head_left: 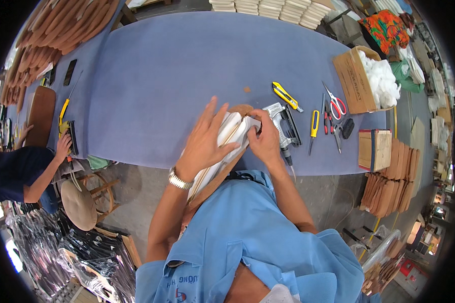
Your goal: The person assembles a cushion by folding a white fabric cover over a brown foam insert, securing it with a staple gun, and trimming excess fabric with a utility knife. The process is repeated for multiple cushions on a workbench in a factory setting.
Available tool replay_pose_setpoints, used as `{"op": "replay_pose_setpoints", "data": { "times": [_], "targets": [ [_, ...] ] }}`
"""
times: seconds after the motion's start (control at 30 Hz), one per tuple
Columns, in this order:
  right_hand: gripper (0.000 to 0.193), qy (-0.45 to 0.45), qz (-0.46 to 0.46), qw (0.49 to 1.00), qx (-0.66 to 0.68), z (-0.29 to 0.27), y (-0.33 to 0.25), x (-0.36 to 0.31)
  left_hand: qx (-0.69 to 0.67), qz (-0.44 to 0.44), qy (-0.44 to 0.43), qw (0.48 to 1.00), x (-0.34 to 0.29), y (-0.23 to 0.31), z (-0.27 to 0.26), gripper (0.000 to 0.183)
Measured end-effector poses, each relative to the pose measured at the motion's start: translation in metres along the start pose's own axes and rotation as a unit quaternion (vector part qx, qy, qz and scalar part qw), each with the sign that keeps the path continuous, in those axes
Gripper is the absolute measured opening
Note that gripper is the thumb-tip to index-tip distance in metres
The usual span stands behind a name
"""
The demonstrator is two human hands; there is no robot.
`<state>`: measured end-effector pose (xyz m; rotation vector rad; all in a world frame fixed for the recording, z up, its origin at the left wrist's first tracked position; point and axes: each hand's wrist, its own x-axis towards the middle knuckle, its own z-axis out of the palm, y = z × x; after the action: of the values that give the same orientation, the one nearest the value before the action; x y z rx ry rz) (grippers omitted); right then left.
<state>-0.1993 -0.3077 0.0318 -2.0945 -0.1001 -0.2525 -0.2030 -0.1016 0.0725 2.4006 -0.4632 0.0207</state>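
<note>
A long padded piece, with a brown covering and a white layer (211,162) on its upper face, leans across the table's front edge against my body. A thin brown line runs along the white layer. My left hand (203,145), with a metal watch at the wrist, lies on it with fingers stretched and spread. At the piece's far end, my right hand (264,139) has thumb and fingers closed on the edge of the white layer. Just right of that hand lies a silver-and-black staple gun (284,123) with a hose on its grip.
On the blue table (172,76) lie a yellow cutter (285,96), a yellow-handled screwdriver (314,124), red-handled scissors (337,107) and pliers. A carton (353,81) of white stuffing stands at right. Brown panels (65,25) are stacked far left, where a co-worker's hand (63,146) holds another tool.
</note>
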Motion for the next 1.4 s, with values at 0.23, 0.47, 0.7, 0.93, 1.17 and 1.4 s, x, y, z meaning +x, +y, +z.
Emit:
{"op": "replay_pose_setpoints", "data": {
  "times": [0.23, 0.47, 0.7, 0.93, 1.17, 1.4],
  "targets": [
    [0.033, -0.059, -0.006, 0.995, -0.083, -0.006, -0.021, 0.009, -0.157, 0.002, -0.050, 0.986, 0.023, -0.010, 0.039, 0.088],
    [0.026, -0.051, 0.017, 0.990, -0.130, -0.005, -0.019, 0.008, -0.143, 0.005, -0.017, 0.990, 0.021, -0.001, 0.045, 0.070],
    [0.017, -0.051, 0.018, 0.994, -0.098, -0.012, -0.004, 0.014, -0.130, 0.019, -0.024, 0.991, 0.017, -0.007, 0.048, 0.071],
    [0.019, -0.001, 0.023, 1.000, -0.014, -0.011, -0.011, 0.000, -0.104, 0.020, -0.051, 0.993, 0.021, 0.003, 0.044, 0.081],
    [0.021, -0.005, -0.047, 0.993, -0.113, -0.005, -0.005, -0.005, -0.165, 0.012, -0.053, 0.985, 0.020, -0.006, 0.058, 0.070],
    [0.020, 0.022, -0.090, 0.991, -0.093, 0.002, 0.007, -0.014, -0.170, 0.030, 0.008, 0.985, 0.014, -0.010, 0.063, 0.055]
  ]
}}
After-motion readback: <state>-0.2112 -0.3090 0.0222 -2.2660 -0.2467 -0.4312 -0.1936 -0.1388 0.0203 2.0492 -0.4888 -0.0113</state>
